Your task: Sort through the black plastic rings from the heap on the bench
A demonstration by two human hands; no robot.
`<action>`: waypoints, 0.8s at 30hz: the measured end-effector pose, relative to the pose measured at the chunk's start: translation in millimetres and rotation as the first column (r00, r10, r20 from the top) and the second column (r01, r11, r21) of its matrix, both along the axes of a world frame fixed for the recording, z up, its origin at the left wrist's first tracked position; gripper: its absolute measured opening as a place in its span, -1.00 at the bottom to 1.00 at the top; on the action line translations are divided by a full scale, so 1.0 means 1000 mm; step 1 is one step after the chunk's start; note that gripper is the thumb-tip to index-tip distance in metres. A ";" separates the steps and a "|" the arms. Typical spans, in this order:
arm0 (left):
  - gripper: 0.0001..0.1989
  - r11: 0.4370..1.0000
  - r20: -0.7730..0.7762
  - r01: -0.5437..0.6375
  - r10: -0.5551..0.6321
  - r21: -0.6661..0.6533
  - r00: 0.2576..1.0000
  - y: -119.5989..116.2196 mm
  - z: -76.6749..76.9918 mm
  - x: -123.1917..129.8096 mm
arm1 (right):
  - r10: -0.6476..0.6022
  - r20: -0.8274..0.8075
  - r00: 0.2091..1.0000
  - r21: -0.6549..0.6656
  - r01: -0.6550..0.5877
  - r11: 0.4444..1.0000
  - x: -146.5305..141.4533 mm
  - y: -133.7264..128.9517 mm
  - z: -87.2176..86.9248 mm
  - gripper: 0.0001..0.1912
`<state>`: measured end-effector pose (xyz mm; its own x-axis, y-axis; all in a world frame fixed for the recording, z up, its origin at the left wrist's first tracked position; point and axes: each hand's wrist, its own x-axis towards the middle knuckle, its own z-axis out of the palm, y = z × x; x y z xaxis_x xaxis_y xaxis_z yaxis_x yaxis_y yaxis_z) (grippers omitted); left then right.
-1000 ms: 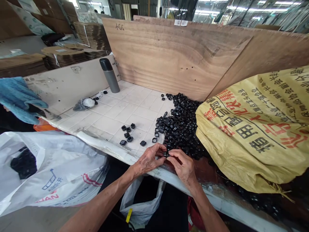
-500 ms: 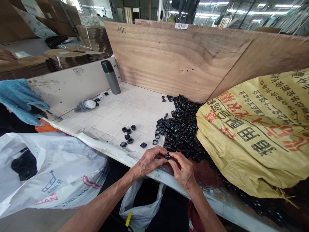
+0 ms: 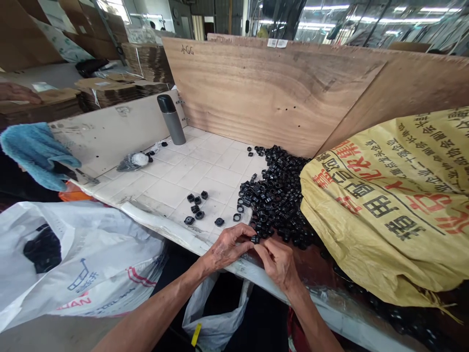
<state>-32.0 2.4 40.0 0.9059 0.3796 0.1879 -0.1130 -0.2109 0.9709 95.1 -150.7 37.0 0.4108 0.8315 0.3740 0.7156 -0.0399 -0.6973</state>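
Small black part (image 3: pixel 255 239): one, above the tabletop's (image 3: pixel 216 166) front edge, pinched between the left hand's (image 3: pixel 229 246) thumb and fingers. Right hand (image 3: pixel 280 259): thumb and fingers bunched just beside it; the contact is too small to make out, so whether it grips the part cannot be told. Heap of black parts (image 3: pixel 282 195): directly beyond the hands, bordered on the right by a printed yellow sack (image 3: pixel 373 205). Loose black pieces (image 3: pixel 197 200): a scattered group, left of the heap. Grey flask (image 3: pixel 174 126): upright, near the wooden board (image 3: pixel 264 93). White sack (image 3: pixel 106 264): front left, below the edge.
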 end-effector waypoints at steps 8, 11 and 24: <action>-0.79 0.999 -0.006 -0.032 0.032 0.018 0.999 0.001 0.000 -0.001 | -0.010 -0.046 0.999 -0.030 0.009 1.000 0.001 -0.001 0.000 -0.71; -0.80 0.999 -0.001 -0.021 0.021 0.033 1.000 0.002 0.000 -0.001 | -0.027 -0.036 0.999 -0.016 0.027 1.000 0.003 -0.001 0.001 -0.77; -0.83 0.971 0.013 0.044 -0.049 0.234 0.999 0.001 -0.003 -0.003 | -0.049 -0.105 0.993 -0.054 0.043 0.998 0.003 0.002 -0.001 -0.88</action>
